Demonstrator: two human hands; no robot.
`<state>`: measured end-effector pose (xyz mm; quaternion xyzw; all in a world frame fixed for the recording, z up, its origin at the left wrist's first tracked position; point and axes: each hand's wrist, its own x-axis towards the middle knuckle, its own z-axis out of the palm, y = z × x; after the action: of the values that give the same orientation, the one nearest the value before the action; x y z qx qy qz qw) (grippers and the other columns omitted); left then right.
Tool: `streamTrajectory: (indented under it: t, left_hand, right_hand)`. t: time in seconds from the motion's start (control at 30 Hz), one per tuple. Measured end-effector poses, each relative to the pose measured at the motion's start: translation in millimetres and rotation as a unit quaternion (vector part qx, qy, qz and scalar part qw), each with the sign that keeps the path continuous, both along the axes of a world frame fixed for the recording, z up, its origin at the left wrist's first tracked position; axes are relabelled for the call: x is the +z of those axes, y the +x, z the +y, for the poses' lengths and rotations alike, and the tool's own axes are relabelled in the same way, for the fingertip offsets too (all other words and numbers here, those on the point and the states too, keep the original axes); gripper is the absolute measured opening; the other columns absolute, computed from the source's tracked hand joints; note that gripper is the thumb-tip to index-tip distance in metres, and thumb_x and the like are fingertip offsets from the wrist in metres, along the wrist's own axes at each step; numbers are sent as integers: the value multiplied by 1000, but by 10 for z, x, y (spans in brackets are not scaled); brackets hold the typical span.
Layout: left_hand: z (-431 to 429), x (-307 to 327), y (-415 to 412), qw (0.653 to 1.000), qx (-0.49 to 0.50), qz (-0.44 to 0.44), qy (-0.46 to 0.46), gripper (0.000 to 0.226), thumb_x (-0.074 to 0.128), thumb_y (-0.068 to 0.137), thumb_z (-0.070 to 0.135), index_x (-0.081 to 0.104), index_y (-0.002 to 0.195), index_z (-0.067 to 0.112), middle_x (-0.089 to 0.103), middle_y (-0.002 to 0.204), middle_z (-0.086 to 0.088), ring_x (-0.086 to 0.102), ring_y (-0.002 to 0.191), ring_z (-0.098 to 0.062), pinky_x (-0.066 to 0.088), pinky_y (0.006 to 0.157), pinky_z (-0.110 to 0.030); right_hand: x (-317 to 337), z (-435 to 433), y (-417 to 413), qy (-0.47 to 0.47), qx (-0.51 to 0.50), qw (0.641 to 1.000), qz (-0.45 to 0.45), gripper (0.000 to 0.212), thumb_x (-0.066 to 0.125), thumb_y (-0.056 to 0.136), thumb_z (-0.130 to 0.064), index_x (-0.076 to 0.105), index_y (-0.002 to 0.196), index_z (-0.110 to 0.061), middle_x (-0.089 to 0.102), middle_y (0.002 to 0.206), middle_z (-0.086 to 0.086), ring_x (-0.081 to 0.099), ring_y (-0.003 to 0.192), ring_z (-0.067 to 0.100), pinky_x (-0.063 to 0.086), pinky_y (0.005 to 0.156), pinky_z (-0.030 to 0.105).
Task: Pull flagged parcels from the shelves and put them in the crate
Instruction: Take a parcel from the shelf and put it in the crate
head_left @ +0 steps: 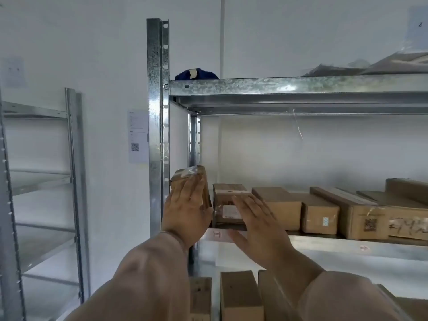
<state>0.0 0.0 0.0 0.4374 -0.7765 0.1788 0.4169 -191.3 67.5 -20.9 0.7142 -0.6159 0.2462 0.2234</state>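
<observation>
We are at the pulling step. The end parcel [188,176] stands tilted at the left end of the middle shelf [324,244], beside the steel upright [157,112]. Our left hand [187,212] lies flat on its side, fingers straight and together. Our right hand [257,225] hovers with fingers spread before the neighbouring labelled parcel [228,193] (blur hides whether it touches). Next, we judge, both hands must close on the tilted parcel, draw it clear and carry it to the crate, which is out of view.
</observation>
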Motion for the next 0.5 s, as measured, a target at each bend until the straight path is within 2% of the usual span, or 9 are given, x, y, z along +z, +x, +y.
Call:
streamTrajectory:
  t: [0.07, 0.17, 0.23, 0.3, 0.37, 0.43, 0.5]
  left_hand:
    - [-215, 68, -12, 1000, -2, 16, -26, 70, 66, 81, 36, 44, 143, 11, 43, 149, -10, 36, 139, -32, 30, 114, -47]
    - [-536, 127, -22, 999, 34, -16, -38, 71, 62, 83, 34, 41, 144, 6, 42, 148, -15, 38, 137, -34, 27, 115, -48]
    - [-696, 104, -33, 997, 46, -22, -49, 72, 66, 80, 31, 44, 142, 4, 47, 144, -16, 43, 134, -36, 29, 112, -51]
    - [-787, 48, -45, 994, 51, -29, -92, 69, 68, 76, 29, 50, 137, 4, 55, 137, -16, 50, 128, -35, 32, 109, -51]
    - [-823, -7, -61, 990, 30, -23, -134, 62, 66, 75, 27, 56, 133, 8, 60, 132, -11, 55, 123, -31, 28, 109, -50]
    - [-799, -44, -90, 990, 5, 1, -144, 56, 67, 76, 25, 60, 130, 13, 62, 130, -6, 56, 123, -27, 26, 109, -55]
    - [-754, -55, -103, 990, -31, 40, -132, 51, 68, 78, 21, 62, 127, 15, 63, 128, -4, 56, 122, -27, 35, 106, -58]
  right_hand:
    - [59, -176, 4, -11, -6, 1000, 1, 75, 34, 90, -64, 9, 152, -30, 8, 161, -5, -3, 147, 12, 1, 121, 35]
    - [154, -426, 74, -23, -14, 1000, -2, 76, 19, 87, -67, 9, 153, -31, 7, 161, -7, -2, 147, 10, 1, 121, 35]
    - [157, -568, 135, -30, -10, 999, -18, 77, 13, 84, -68, 6, 152, -33, 6, 161, -8, -2, 147, 9, 1, 121, 34]
    - [150, -667, 166, -40, -4, 999, -31, 72, 20, 88, -65, 7, 152, -35, 8, 161, -9, -1, 147, 9, -5, 119, 29]
    - [145, -747, 199, -58, 9, 997, -41, 65, 29, 94, -58, 13, 152, -33, 14, 160, -8, 3, 147, 8, -7, 117, 26]
    - [186, -804, 230, -73, 25, 995, -59, 60, 33, 97, -51, 20, 151, -29, 22, 158, -5, 8, 147, 9, -2, 120, 29]
    - [269, -853, 267, -69, 42, 993, -87, 58, 32, 98, -48, 23, 151, -28, 28, 156, -3, 12, 146, 10, 2, 121, 31]
